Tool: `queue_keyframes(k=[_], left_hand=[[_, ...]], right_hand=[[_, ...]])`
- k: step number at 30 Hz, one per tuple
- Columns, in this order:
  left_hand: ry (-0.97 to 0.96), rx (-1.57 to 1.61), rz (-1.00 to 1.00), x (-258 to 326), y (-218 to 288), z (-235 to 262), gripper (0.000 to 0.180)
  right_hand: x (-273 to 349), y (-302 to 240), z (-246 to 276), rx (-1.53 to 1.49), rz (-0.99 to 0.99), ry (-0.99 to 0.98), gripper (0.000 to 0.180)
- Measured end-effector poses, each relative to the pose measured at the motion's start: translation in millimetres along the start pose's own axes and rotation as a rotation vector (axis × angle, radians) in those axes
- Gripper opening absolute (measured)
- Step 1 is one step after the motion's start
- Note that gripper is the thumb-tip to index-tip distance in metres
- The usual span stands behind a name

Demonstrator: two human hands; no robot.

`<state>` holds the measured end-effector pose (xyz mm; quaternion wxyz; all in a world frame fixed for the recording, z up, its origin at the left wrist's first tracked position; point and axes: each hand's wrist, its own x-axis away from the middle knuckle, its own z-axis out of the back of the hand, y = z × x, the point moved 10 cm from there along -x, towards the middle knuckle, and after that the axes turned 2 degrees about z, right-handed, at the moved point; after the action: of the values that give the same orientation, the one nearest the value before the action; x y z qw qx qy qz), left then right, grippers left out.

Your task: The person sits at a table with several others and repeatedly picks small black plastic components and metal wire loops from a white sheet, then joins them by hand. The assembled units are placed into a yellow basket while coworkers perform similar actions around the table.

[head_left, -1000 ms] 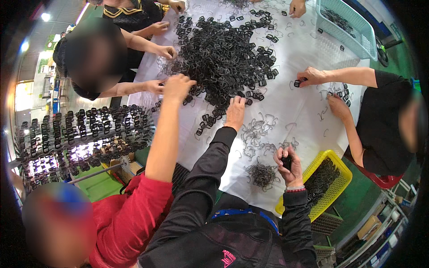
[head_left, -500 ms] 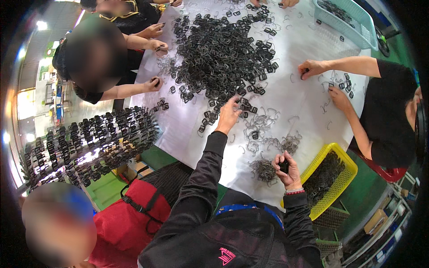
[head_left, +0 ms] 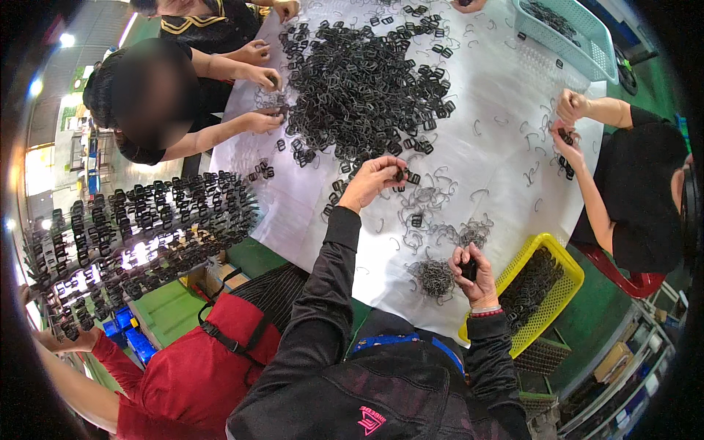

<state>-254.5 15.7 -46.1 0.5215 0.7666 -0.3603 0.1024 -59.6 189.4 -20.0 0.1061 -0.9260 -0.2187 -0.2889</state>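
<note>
My left hand (head_left: pixel 375 180) reaches to the near edge of a large heap of black plastic buckles (head_left: pixel 352 88). Its thumb and fingers pinch a black buckle, mostly covered by the fingertips; a few loose buckles (head_left: pixel 414 178) lie just beside it. Nearer to me, my right hand (head_left: pixel 478 277) is raised with curled fingers round black buckles (head_left: pixel 468 269); how many is hidden. Next to that hand are a tangled clump of thin wire hooks (head_left: pixel 434 279) and a smaller clump (head_left: pixel 474 233). Scattered hooks (head_left: pixel 422 202) lie between my hands.
A yellow basket (head_left: pixel 576 277) with dark pieces stands right of my right hand. A light blue basket (head_left: pixel 603 62) sits at the far right. Co-workers' hands (head_left: pixel 264 121) work along the left edge, others (head_left: pixel 572 121) at the right. A rack of hanging black pieces (head_left: pixel 147 220) stands left.
My left hand has closed its fingers on a buckle and turned slightly. My right hand hardly moved. The right co-worker's hands came together; a red-sleeved person's hand now touches the rack.
</note>
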Motion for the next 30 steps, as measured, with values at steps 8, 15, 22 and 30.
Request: queue_keyframes(k=[8,15,22,30], left_hand=[[0.164,-1.563,-0.39,-36.2,4.2,-44.5,0.027],[0.158,-1.407,-0.198,-30.1,3.6,-35.8,0.028],[-0.058,0.26,-0.212,24.4,40.9,-26.3,0.011],[0.283,-1.215,-0.127,6.7,-2.5,8.5,0.031]], right_hand=[[3.1,5.5,8.3,0.006,-0.009,0.039,0.035],[5.3,7.1,16.0,-0.005,0.006,0.074,0.037],[8.7,8.8,-0.1,0.038,-0.01,-0.074,0.037],[5.4,17.5,3.7,0.101,-0.071,-0.024,0.036]])
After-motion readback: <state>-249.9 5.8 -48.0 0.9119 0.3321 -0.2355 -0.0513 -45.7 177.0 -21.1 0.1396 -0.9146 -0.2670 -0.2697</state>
